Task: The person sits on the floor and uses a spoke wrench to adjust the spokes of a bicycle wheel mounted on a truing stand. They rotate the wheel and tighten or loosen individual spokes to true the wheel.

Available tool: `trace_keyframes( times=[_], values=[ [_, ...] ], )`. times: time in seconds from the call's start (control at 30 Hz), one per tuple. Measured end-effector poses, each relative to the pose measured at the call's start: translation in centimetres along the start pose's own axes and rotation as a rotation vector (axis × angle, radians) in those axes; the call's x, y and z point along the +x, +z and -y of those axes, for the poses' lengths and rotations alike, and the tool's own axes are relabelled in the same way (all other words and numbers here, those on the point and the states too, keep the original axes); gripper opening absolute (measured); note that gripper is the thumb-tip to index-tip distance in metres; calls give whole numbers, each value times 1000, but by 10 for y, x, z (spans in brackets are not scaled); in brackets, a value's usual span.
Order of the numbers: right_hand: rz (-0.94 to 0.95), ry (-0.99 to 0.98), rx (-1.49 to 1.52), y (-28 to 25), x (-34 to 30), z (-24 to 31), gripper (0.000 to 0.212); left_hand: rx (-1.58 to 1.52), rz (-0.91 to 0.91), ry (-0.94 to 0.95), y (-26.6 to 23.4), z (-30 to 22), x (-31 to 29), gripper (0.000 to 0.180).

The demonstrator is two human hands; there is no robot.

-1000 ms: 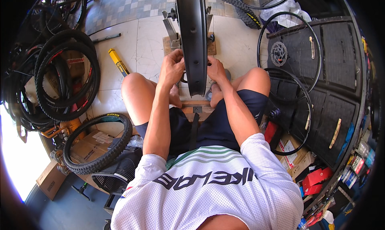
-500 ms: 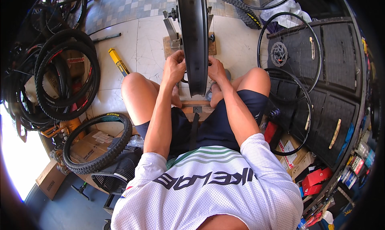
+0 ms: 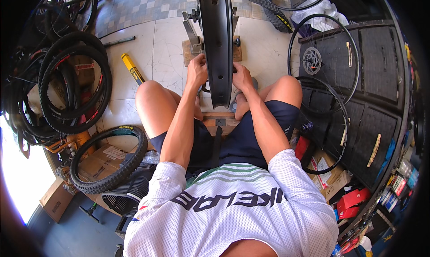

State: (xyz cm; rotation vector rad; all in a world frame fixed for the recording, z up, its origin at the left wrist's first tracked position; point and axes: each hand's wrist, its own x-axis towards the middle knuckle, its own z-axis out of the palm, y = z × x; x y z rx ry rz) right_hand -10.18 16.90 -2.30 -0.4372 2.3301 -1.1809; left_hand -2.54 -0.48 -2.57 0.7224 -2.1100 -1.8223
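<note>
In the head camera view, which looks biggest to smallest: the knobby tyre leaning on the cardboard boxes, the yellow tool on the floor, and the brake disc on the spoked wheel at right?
1. Knobby tyre, by far the largest.
2. Yellow tool.
3. Brake disc, smallest, though close to the tool in apparent size. It lies near the fisheye rim, so the order of these two is unsure.

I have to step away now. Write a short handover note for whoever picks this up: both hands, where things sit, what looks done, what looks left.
Left hand: on the left side of the black wheel rim, fingers curled against it.
Right hand: on the rim's right side, low down; whether it grips anything small cannot be told.
The rim stands upright in a grey stand on a wooden base, on the tiled floor between the person's knees.
Nearby: yellow tool on the floor to the left, loose tyre by the left thigh, spoked wheel with disc rotor to the right.
Done: rim mounted in the stand.
Left: cannot tell; likely continuing work at the rim.
</note>
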Motion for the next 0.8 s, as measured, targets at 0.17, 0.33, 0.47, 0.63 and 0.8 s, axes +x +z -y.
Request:
trace_keyframes(
  times=[0.17, 0.33, 0.47, 0.63, 0.8],
  values=[
    [6, 17, 9, -1, -1, 2, 30, 39, 13, -100, -1, -5, 3, 22],
    [8, 13, -4, -2, -1, 2, 30, 57, 10, -117, 2, -1, 2, 21],
    [18, 15, -21, -1, -1, 5, 30, 13, 5, -137, 2, 7, 2, 22],
    [11, -9, -19, 0, -2, 3, 29, 46, 12, -118, 3, 13, 3, 22],
    [46, 2, -52, 0, -3, 7, 30, 133, 37, -95, 2, 16, -1, 23]
  ],
)
